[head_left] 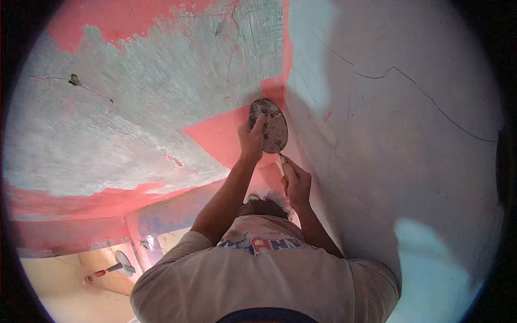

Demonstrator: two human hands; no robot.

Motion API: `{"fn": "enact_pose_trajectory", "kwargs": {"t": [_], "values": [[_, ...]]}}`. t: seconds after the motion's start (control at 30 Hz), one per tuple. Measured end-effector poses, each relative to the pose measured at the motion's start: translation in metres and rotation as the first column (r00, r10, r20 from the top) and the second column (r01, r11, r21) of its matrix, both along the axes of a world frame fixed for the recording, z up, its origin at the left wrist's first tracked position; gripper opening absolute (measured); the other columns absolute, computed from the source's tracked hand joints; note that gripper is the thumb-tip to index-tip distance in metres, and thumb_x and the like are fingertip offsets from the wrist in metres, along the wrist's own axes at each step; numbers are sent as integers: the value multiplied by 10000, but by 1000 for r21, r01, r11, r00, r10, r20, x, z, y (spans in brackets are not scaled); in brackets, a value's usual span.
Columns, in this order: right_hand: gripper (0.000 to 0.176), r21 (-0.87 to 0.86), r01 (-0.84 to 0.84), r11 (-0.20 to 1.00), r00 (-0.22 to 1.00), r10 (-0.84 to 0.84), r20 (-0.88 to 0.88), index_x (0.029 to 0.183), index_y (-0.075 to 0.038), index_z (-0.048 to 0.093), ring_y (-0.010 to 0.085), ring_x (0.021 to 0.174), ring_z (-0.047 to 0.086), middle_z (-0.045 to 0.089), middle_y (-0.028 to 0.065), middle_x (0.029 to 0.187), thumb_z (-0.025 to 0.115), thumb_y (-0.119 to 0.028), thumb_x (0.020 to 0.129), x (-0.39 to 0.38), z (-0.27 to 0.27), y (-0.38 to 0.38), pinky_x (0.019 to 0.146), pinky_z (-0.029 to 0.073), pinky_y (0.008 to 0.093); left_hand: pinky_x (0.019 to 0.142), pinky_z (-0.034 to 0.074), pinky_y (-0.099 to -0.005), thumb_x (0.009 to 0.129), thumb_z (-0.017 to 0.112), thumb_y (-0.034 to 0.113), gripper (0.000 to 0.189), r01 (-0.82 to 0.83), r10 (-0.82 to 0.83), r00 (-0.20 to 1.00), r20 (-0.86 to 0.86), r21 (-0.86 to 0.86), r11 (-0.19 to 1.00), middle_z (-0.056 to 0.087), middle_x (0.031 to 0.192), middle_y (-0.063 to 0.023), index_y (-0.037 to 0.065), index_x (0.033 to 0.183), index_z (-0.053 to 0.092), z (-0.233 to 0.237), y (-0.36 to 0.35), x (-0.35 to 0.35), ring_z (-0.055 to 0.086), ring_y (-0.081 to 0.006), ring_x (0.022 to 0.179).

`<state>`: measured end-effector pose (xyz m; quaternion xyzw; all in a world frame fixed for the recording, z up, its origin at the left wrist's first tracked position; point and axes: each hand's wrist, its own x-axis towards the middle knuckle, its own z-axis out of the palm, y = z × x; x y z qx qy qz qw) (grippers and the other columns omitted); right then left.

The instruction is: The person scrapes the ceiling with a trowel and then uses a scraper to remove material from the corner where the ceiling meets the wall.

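My left hand (252, 141) holds an oval, stained grey plate (276, 129), with the thumb lying over its face. Below and to the right, my right hand (297, 184) is closed round the light handle of a small tool (283, 163). The tool's thin upper end meets the plate's lower edge; its blade cannot be made out. Both arms stretch forward, and the plate is in front of the corner where red and pale surfaces meet.
A wall with grey patches and red paint (124, 97) spreads across the left. On the right, a pale wall (398, 140) has a long dark crack. A tool with a red and black handle (107, 270) lies at the lower left beside a round grey piece (125, 264).
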<state>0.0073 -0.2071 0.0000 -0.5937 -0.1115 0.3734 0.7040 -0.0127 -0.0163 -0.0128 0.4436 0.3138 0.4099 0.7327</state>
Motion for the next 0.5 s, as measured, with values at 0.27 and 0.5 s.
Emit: {"fn": "enact_pose_trajectory", "kwargs": {"t": [0.27,0.5], "values": [[341,-27,-18,999,999,20,51,1271,-15,717,25,545,386,478,-75,676,622,-248,1040,4,-27,4,473,312,230,654,518,-293,977,718,211,252,-61,66,996,-64,80,995,700,864,-40,-39,952,738,-23,7,4,633,-111,756],[355,-102,-9,995,924,47,381,1321,3,676,41,566,483,593,-20,704,615,-199,1036,7,-54,8,516,398,227,694,538,-318,974,724,239,301,-44,61,987,-146,119,992,704,935,-63,-54,1041,714,-23,1,1,653,-139,803]]}}
